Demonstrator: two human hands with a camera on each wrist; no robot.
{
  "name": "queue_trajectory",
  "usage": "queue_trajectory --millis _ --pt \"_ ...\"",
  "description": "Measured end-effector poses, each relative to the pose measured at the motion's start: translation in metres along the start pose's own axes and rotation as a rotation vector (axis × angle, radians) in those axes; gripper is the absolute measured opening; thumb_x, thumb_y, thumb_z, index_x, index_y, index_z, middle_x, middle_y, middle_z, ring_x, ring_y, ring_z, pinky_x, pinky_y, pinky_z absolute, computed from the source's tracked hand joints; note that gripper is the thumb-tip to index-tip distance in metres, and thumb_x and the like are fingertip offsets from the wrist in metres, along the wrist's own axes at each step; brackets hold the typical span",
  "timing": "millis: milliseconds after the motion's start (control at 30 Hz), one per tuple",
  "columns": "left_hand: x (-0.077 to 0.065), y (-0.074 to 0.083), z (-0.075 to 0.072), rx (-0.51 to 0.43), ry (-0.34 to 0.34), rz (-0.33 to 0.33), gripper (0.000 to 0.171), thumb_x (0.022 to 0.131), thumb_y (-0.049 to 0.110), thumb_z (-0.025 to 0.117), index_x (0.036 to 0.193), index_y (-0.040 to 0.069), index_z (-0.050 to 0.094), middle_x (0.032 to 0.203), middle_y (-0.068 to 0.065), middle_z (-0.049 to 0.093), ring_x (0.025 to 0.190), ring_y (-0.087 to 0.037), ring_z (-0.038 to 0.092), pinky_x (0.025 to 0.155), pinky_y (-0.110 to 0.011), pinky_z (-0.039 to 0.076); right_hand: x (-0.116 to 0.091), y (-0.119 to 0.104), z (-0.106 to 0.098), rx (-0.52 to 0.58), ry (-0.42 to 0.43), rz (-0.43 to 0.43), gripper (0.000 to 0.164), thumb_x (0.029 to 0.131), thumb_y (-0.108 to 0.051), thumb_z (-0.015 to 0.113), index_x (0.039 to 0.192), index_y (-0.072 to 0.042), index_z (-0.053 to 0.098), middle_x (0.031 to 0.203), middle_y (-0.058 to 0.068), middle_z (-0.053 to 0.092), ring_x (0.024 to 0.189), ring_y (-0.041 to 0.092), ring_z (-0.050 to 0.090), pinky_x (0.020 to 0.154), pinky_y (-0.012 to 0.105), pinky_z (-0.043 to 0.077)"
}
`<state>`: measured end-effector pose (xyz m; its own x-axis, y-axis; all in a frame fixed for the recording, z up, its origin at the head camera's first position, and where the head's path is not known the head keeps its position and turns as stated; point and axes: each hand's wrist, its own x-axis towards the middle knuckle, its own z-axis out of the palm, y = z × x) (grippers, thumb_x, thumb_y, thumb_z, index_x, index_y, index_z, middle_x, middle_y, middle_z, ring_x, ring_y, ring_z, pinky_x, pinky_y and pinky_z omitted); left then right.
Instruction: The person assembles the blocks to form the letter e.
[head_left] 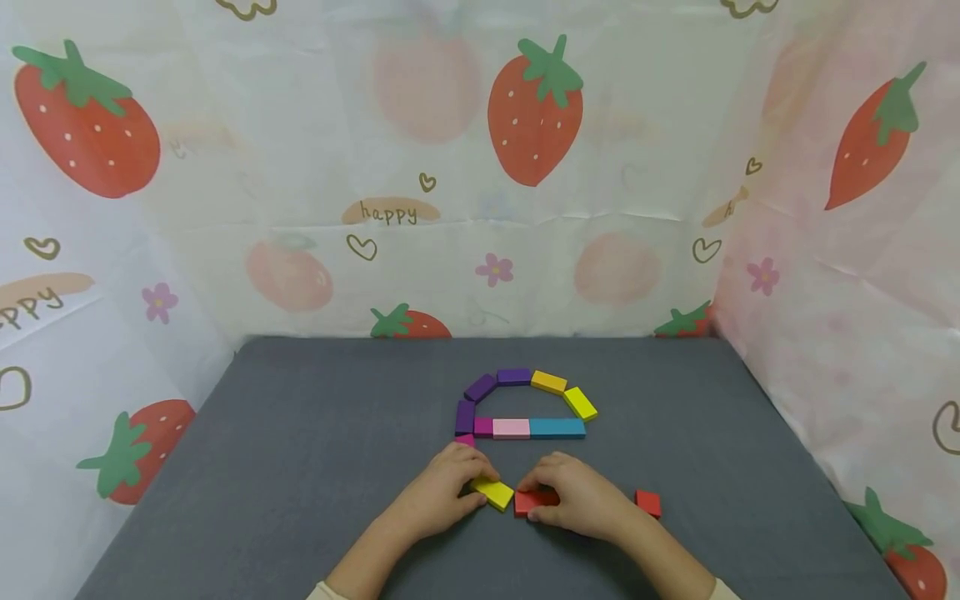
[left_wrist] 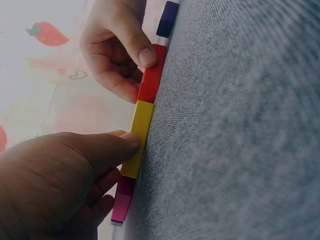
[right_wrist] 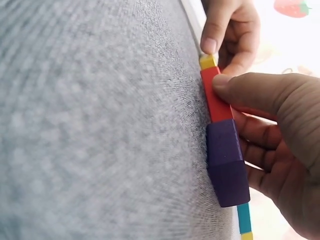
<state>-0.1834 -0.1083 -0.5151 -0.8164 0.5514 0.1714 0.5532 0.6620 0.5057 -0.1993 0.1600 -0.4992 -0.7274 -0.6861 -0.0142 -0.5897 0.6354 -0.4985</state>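
In the head view my left hand (head_left: 450, 492) pinches a yellow block (head_left: 495, 493) lying at a slant on the grey cloth. Beside it, my right hand (head_left: 577, 497) grips a red block (head_left: 527, 503) between thumb and fingers, its left end close to the yellow block. The left wrist view has the thumb pressed on the yellow block (left_wrist: 137, 140), end to end with the red block (left_wrist: 152, 75). A magenta block (head_left: 466, 440) shows just beyond the left fingers, partly covered. In the right wrist view, a dark purple block (right_wrist: 227, 162) stands close to the red block (right_wrist: 217, 95).
Farther back, purple blocks (head_left: 513, 377), an orange block (head_left: 549, 382) and a yellow block (head_left: 581, 403) form an arch. Below it runs a row with a pink block (head_left: 512, 429) and a blue block (head_left: 557, 429). Another red block (head_left: 648, 503) lies right of my right hand.
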Motion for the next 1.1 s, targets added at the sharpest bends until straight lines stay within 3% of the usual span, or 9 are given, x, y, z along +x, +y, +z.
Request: queue_trajectory --millis 400,800,1100 --pt "0.0003 0.0034 -0.0025 -0.005 -0.024 -0.03 0.02 0.095 0.019 0.074 0.114 0.024 0.074 0.114 0.014 0.065 0.117 -0.011 0.051 0.106 -0.039 0.045 -0.0001 0.0001 0.0012 0.009 -0.002 -0.002 0.027 0.091 -0.04 0.078 0.116 -0.03 0.074 0.108 -0.019 0.065 0.1 0.003 0.054 0.09 0.03 0.051" --pt "0.0039 0.0047 -0.0026 0.05 -0.023 -0.014 0.02 0.094 0.021 0.076 0.114 0.024 0.075 0.111 0.013 0.065 0.115 -0.011 0.052 0.106 -0.04 0.045 -0.0001 0.001 -0.0002 0.014 -0.006 -0.008 0.028 0.09 -0.04 0.079 0.116 -0.03 0.074 0.109 -0.019 0.065 0.1 0.003 0.054 0.089 0.03 0.051" --pt "0.0078 0.0087 -0.0062 0.078 -0.062 -0.037 0.021 0.093 0.023 0.077 0.114 0.025 0.075 0.11 0.013 0.066 0.113 -0.011 0.051 0.104 -0.04 0.045 -0.0009 0.0005 -0.0014 0.019 -0.003 -0.014 0.027 0.09 -0.038 0.079 0.116 -0.029 0.074 0.108 -0.019 0.065 0.101 0.004 0.054 0.09 0.031 0.05"
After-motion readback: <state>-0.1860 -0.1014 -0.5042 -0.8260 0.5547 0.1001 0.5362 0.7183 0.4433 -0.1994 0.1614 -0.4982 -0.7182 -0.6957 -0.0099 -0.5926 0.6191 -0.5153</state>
